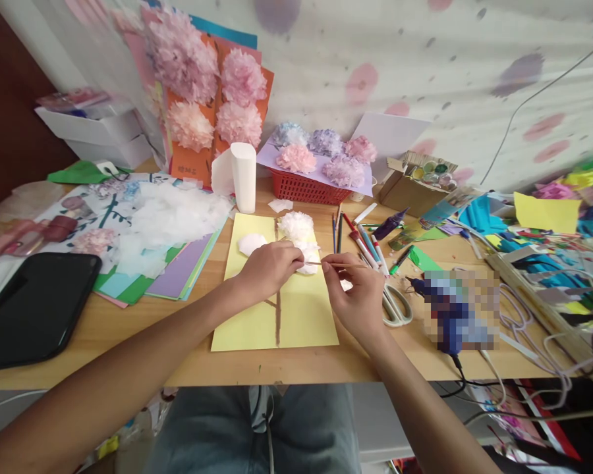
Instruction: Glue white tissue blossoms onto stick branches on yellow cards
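A sheet of yellow paper (247, 322) lies before me, with a brown trunk and branch drawn on it. White tissue-paper puffs (296, 225) rest on its upper half, one pale puff (252, 244) at the left. My right hand (356, 286) pinches a thin light-brown stick (315, 263), which points left. My left hand (271, 268) is closed over the paper, thumb and fingertips pressed together by the stick's far end. Whatever those fingertips hold is too small to make out. Another white puff (308, 253) shows between the two hands.
Scissors (398, 306), markers (368, 247) and a blue glue gun (447, 316) with cords lie at the right. White tissue (172, 214), coloured sheets (180, 271) and a black tablet (39, 306) are leftward. Behind stand a white bottle-like object (244, 178) and a red basket (306, 187).
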Available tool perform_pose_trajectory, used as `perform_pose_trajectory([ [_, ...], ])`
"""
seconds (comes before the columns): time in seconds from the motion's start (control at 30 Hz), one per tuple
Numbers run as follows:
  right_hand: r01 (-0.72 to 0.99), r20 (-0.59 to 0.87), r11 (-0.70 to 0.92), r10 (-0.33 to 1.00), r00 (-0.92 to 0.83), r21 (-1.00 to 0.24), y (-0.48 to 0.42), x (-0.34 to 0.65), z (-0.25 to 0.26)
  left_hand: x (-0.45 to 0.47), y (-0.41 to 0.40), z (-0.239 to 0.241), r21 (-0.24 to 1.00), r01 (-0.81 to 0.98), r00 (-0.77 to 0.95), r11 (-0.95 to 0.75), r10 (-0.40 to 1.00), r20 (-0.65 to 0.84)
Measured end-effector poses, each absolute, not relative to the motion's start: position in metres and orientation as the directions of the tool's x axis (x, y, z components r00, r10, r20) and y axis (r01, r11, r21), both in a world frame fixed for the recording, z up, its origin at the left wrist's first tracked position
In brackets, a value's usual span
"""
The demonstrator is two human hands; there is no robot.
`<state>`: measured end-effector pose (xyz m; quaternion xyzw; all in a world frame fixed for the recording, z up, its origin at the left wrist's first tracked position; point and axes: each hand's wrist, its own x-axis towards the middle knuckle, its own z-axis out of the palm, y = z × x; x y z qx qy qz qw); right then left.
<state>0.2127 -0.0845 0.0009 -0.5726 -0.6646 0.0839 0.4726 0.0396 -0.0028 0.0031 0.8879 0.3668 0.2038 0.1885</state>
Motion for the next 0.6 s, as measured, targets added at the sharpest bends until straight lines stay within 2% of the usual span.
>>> perform_pose_trajectory([
  [0.27, 0.698, 0.567, 0.363, 0.821, 0.074, -0.617, -0.0757, 0.2118, 0.0033, 0.0401, -0.0008, 0.0053, 0.477, 0.610, 0.626, -0.633, 0.754, 0.199],
  [0.43, 0.694, 0.572, 0.345, 0.812, 0.116, -0.631, -0.0793, 0.2124, 0.0077, 0.0403, -0.0039, 0.0105, 0.511, 0.557, 0.660, -0.654, 0.723, 0.206],
  [0.6, 0.674, 0.537, 0.327, 0.835, 0.122, -0.662, -0.0802, 0.2136, 0.0028, 0.0409, -0.0042, 0.0077, 0.459, 0.565, 0.693, -0.685, 0.696, 0.187],
])
